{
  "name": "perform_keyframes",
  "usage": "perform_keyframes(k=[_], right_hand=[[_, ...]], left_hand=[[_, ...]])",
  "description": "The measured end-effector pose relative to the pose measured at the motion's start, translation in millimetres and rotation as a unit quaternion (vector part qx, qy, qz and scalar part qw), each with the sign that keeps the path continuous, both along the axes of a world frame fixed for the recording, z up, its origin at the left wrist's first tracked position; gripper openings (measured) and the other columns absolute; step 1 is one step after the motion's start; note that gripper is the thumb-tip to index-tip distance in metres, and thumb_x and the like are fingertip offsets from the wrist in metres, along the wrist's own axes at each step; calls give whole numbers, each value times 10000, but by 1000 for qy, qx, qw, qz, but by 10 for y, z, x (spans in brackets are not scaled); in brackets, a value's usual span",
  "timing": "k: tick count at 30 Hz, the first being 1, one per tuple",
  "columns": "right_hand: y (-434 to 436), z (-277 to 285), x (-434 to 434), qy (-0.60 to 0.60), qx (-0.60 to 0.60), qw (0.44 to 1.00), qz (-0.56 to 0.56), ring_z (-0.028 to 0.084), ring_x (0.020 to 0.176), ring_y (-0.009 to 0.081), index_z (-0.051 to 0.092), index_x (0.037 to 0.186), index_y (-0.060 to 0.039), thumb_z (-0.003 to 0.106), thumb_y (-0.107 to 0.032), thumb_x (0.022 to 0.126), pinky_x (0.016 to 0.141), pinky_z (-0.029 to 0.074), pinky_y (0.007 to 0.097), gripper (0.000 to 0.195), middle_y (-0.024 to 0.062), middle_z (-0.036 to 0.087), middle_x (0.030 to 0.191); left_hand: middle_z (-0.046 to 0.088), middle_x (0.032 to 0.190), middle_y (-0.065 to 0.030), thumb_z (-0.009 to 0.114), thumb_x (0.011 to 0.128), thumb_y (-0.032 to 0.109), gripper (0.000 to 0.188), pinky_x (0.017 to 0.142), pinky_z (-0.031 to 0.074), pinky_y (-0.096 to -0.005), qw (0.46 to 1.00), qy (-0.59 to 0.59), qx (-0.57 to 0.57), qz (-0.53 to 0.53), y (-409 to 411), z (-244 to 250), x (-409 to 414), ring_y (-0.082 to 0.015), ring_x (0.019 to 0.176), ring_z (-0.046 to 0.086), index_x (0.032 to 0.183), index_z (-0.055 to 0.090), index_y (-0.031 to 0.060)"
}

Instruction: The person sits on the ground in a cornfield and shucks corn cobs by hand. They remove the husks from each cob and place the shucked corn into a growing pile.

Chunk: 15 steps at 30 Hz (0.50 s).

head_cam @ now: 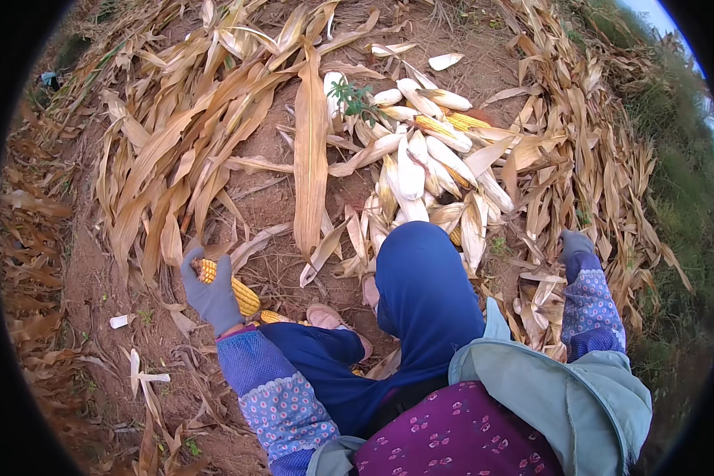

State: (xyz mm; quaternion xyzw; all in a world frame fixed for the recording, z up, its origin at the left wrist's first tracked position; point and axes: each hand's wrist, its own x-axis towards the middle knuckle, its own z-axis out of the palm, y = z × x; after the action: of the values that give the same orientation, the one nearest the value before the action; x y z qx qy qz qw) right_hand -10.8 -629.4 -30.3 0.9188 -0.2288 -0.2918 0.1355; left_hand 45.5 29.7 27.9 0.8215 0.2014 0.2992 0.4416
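Note:
My left hand, in a grey glove, grips a husked yellow ear of corn, with its stalk end up by the thumb. Another bare ear lies on the ground just right of that hand, partly behind my leg. On the right, my right hand, also gloved in grey, is beside dry corn stalks; its fingers are partly hidden, and whether it holds anything is unclear. Ahead of my raised knee lies a heap of corn ears in pale husks, some with yellow kernels showing.
Dry corn leaves and stalks lie on the left, and a long bank of dry stalks runs down the right. A broad dry leaf stretches over the reddish soil. Green weeds grow beyond the right bank; husk scraps lie lower left.

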Motion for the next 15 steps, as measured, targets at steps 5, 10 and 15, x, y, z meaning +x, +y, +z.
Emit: perform_keyframes(k=[5,10,15], right_hand=[[-180,-191,-381,95,48,990,-93,564,1067,343,509,1237,-47,822,-265,611,888,469,418,733,204,553,1181],[524,-291,374,-65,356,928,-88,647,868,231,650,1046,-55,668,-295,780,794,502,338,359,127,673,938],[1634,-539,1548,-166,506,840,100,629,714,130,624,1056,-29,614,-184,833,667,509,274,272,47,655,843]], left_hand=[[561,1040,-58,711,728,68,334,900,402,-324,999,18,29,6,102,36,-107,-191,969,520,1029,569,50],[578,1018,-84,731,695,126,382,882,409,-345,981,131,128,57,482,-139,-482,-232,948,541,1034,568,58],[582,997,-116,748,666,173,435,834,429,-360,930,344,89,96,973,-851,-1246,-253,943,556,1034,554,48]])
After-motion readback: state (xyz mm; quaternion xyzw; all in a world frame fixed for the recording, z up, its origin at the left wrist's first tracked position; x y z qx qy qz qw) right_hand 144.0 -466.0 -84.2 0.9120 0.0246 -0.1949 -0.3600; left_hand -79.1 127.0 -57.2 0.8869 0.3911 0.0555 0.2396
